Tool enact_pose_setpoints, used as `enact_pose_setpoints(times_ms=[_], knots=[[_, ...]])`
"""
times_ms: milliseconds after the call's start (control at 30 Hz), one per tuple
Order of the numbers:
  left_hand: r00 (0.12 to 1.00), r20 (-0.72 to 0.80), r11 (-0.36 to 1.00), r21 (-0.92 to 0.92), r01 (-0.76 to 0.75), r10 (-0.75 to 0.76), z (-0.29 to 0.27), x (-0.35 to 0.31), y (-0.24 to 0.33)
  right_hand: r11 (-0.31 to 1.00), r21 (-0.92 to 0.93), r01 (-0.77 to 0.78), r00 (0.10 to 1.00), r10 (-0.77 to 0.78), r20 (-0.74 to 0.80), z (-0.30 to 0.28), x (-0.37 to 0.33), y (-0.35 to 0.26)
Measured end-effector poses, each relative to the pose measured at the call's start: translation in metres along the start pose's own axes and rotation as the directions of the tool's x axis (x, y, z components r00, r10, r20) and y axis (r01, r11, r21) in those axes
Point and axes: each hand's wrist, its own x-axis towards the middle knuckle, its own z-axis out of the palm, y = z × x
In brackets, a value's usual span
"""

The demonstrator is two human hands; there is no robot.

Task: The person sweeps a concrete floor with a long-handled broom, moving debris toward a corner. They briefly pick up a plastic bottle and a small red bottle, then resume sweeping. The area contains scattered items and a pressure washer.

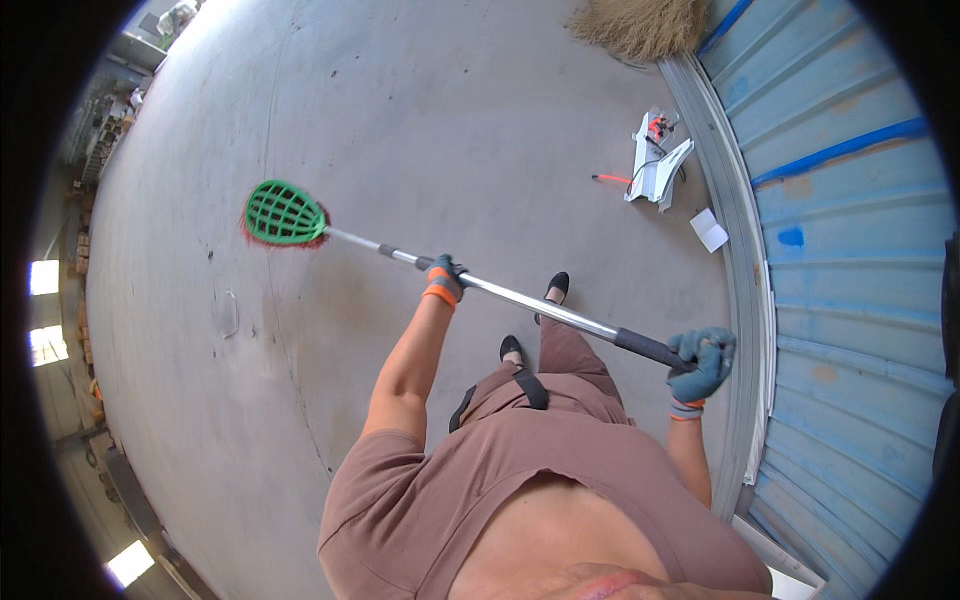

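A long-handled brush (540, 298) slants across in front of me. Its green, grid-like oval head (285, 212) has red bristles round the rim and is at the far left end, over the grey floor. My left hand (446, 280), in a dark grey-green glove with an orange cuff, is closed round the silver pole near the middle. Farther right, my right hand (703, 364), gloved alike, is closed at the black grip on the near end of the pole. Whether the bristles touch the floor, I cannot tell.
A blue corrugated wall (840, 240) runs down the right, with a grey metal rail (735, 240) at its foot. By it lie a white metal piece (655, 170) with an orange-tipped cable and a white sheet (709, 230). A straw bundle (640, 25) is at the far right.
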Motion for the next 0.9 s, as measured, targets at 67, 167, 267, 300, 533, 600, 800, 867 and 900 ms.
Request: enact_pose_setpoints(times_ms=[67,167,267,300,533,600,800,867,900], knots=[[0.998,0.063,0.995,0.098,0.013,-0.020,0.050,0.002,-0.030,0.997,-0.042,0.063,0.991,-0.068,-0.119,-0.015,0.022,-0.014],[0.982,0.186,0.950,0.310,-0.025,-0.035,0.139,-0.007,-0.085,0.982,-0.082,0.172,0.933,-0.190,-0.307,-0.034,0.058,-0.034],[0.977,0.213,0.845,0.523,-0.108,-0.008,0.213,-0.028,-0.150,0.933,-0.251,0.259,0.838,-0.346,-0.422,-0.067,0.080,-0.054],[0.963,0.266,0.819,0.560,-0.123,-0.037,0.231,-0.027,-0.167,0.926,-0.272,0.262,0.791,-0.367,-0.489,-0.068,0.086,-0.065],[0.917,0.335,0.648,0.751,-0.123,-0.214,0.358,-0.105,-0.280,0.779,-0.581,0.234,0.637,-0.575,-0.514,-0.093,0.092,-0.114],[0.934,0.335,0.626,0.756,-0.191,-0.119,0.381,-0.102,-0.316,0.761,-0.588,0.273,0.692,-0.580,-0.429,-0.096,0.086,-0.125],[0.870,0.150,0.679,0.691,0.247,-0.469,0.432,-0.122,-0.305,0.371,-0.912,0.174,0.668,-0.725,-0.167,-0.003,0.098,-0.104],[0.900,0.205,0.607,0.790,0.079,-0.384,0.443,-0.093,-0.282,0.408,-0.902,0.143,0.668,-0.712,-0.216,0.045,0.115,-0.076],[0.913,0.259,0.514,0.855,-0.066,-0.313,0.444,-0.081,-0.267,0.422,-0.899,0.115,0.667,-0.704,-0.245,0.064,0.118,-0.065]])
